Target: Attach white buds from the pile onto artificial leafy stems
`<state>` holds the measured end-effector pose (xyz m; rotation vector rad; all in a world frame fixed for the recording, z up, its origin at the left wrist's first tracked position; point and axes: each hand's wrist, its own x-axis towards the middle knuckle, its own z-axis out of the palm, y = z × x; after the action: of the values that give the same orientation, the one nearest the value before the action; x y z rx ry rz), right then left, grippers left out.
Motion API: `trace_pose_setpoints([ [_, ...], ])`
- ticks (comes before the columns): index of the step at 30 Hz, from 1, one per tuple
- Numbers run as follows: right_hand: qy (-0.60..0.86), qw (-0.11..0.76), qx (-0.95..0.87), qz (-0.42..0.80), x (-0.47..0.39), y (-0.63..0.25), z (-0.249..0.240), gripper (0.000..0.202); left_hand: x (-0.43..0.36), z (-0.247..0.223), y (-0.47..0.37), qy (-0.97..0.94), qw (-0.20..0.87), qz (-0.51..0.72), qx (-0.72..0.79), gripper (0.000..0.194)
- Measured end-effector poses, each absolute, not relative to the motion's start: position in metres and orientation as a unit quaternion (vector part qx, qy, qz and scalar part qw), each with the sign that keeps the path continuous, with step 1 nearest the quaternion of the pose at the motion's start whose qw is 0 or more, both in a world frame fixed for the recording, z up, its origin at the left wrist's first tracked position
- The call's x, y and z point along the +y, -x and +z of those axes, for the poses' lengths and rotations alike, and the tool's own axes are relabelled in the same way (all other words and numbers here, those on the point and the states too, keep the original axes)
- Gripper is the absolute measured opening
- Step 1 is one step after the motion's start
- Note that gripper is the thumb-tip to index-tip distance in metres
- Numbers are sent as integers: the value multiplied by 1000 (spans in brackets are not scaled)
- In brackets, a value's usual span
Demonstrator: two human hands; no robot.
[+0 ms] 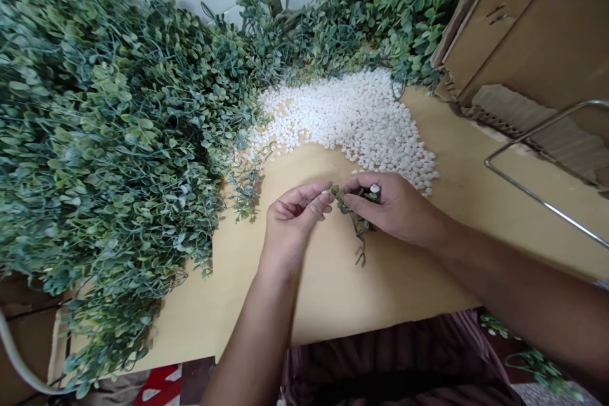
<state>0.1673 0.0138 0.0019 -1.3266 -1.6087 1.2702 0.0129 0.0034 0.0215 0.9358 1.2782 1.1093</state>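
Between the fingertips of my left hand (pixel 301 206) is a small white bead-like piece (pixel 325 191), pinched beside the tip of a green stem. My right hand (pixel 387 206) is closed around an artificial leaf sprig (pixel 360 225), whose forked stem end hangs below the fingers. Another white piece (pixel 375 189) shows on the sprig by my right knuckles. Just beyond both hands spreads a heap of small white pieces (pixel 342 108) on the tan board (pixel 333 295). My fingers partly hide the sprig's leaves.
A large pile of artificial greenery (pixel 118 139) covers the left side, with more greenery (pixel 404 6) at the back. One loose sprig (pixel 246 187) lies near the pile. At right stand a cardboard box (pixel 533 19) and a bent metal rod (pixel 547 193).
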Motion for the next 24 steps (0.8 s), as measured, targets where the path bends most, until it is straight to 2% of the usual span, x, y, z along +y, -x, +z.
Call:
trace_pose_setpoints([
  [9,501,352,-629,479,11,-167,5,19,7,6,-14,-343,611,469,538,20],
  [19,489,365,-637,471,14,-165,7,18,7,1,-12,-358,605,462,542,19],
  [24,491,385,-644,442,12,-164,7,12,6,3,-15,-346,619,471,524,18],
])
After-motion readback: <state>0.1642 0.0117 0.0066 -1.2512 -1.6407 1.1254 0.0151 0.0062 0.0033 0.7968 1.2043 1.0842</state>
